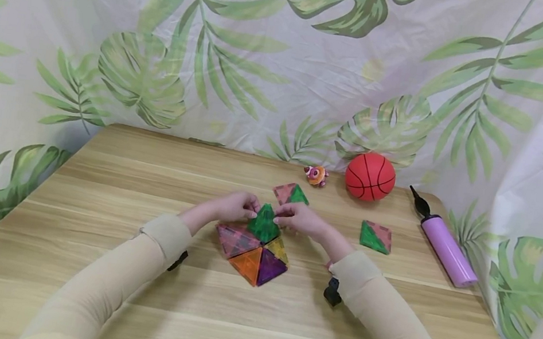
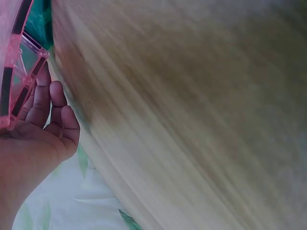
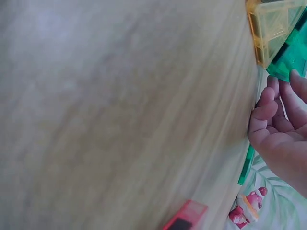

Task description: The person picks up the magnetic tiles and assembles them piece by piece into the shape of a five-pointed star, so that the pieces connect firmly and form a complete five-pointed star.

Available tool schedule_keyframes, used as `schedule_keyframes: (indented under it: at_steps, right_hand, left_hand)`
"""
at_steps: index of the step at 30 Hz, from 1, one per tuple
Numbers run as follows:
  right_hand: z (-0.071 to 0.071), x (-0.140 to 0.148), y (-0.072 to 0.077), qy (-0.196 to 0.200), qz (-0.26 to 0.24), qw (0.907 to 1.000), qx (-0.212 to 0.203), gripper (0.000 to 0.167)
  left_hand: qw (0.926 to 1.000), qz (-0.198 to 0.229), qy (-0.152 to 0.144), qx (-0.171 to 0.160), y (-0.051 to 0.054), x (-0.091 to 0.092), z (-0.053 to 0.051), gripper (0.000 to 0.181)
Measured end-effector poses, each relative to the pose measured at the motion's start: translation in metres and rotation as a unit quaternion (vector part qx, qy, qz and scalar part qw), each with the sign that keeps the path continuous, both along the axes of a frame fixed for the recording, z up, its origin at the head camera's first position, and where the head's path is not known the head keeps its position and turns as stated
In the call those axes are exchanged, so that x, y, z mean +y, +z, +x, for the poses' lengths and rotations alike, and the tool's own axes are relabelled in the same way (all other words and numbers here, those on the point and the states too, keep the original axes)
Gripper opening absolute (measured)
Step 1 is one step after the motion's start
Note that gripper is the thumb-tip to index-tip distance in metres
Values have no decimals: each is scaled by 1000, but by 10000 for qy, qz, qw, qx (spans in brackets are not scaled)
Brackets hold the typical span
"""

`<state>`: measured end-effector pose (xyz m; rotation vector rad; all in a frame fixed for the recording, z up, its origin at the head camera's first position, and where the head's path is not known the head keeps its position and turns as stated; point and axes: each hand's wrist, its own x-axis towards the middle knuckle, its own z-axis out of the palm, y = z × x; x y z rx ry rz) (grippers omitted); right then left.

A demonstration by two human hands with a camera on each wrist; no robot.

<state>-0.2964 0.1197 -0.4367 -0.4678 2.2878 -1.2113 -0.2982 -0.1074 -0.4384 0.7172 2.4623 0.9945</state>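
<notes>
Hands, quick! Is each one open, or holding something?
Left hand: holding the green tiles by their left edge.
Right hand: holding them by their right edge.

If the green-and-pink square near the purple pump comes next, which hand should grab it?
Probably the right hand: it is clearly nearer the green-and-pink square. The left hand is across the green tiles, so it would likely reach farther.
</notes>
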Motion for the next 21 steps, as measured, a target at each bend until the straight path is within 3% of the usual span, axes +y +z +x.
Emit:
schedule_keyframes:
  at_steps: [5,12,19,21]
  right_hand:
    - [-1,9,1,125,-12,9983,567,32]
    - [-2,32,15,198,87,9878,1540,31]
    - [-13,53,10,234,178,9704,2396,33]
    - [-17,56,6,209,229,9686,2467,37]
  left_hand:
    - [9999,87,-8,144,10,-7,8,19]
    - [9962,85,-366,780,25,-29,22,32]
    - [9909,39,-753,1118,18,-47,36,31]
    - [9881,-29,-794,1318,14,-49,39,27]
